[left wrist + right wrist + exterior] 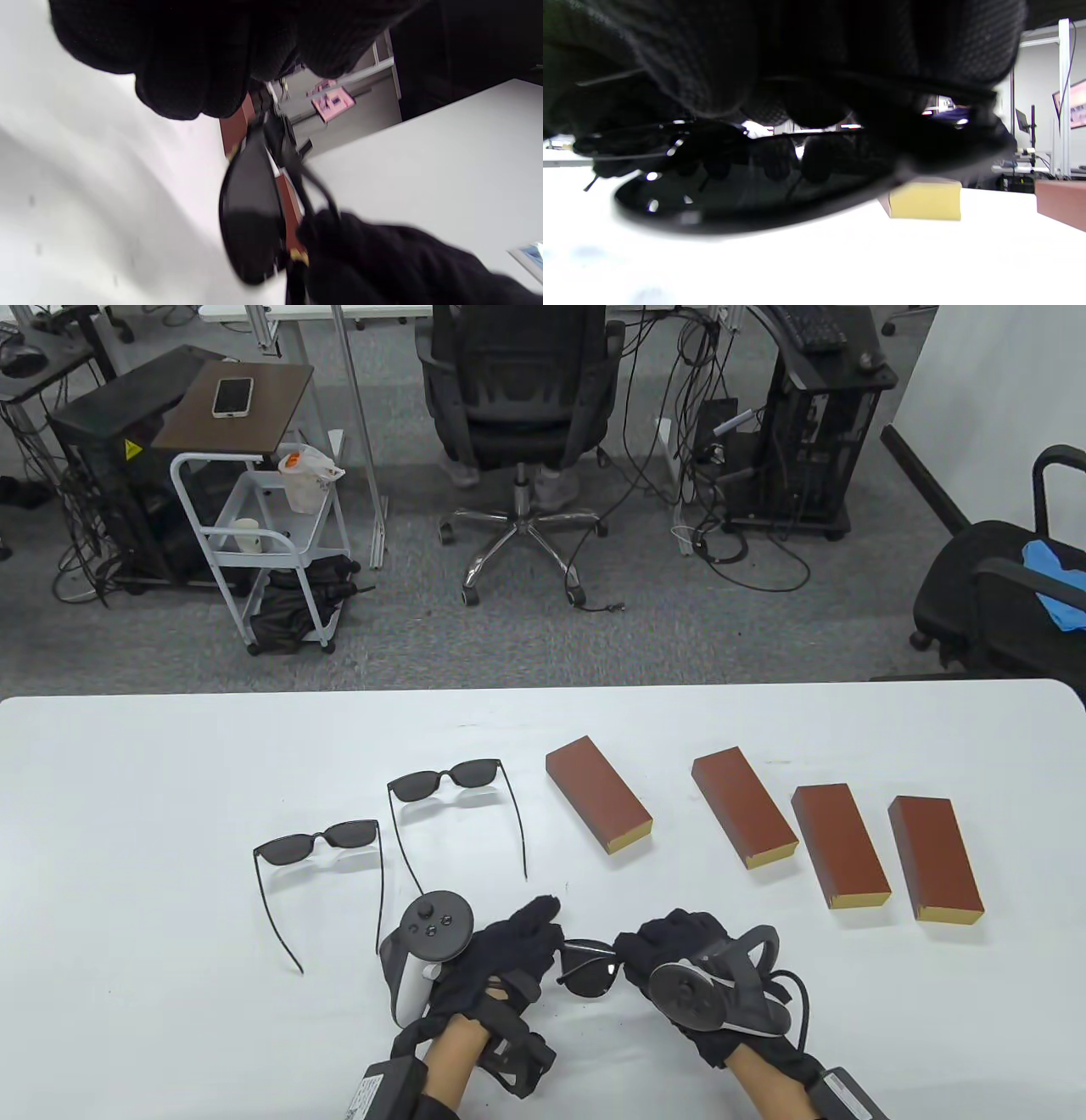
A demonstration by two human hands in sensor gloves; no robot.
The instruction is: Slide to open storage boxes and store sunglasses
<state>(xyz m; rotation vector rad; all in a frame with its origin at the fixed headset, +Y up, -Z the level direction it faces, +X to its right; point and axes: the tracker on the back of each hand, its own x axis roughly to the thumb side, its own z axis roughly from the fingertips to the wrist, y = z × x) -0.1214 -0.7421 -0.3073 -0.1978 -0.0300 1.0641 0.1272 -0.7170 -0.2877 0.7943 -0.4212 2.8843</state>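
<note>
Both hands, left [509, 954] and right [679, 954], pinch one pair of sunglasses [585, 971] near the table's [127, 984] front edge, while four boxes [598, 802] beyond look closed and two pairs [318, 844] wait.

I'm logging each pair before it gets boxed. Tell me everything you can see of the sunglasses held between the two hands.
The held sunglasses have a thin black frame and dark, glossy lenses that look like plastic. They sit low over the white table, near its front edge. The left hand grips one end, the right hand the other. One temple arm crosses behind the lens, seemingly folded. Whether they touch the table is unclear.
</note>
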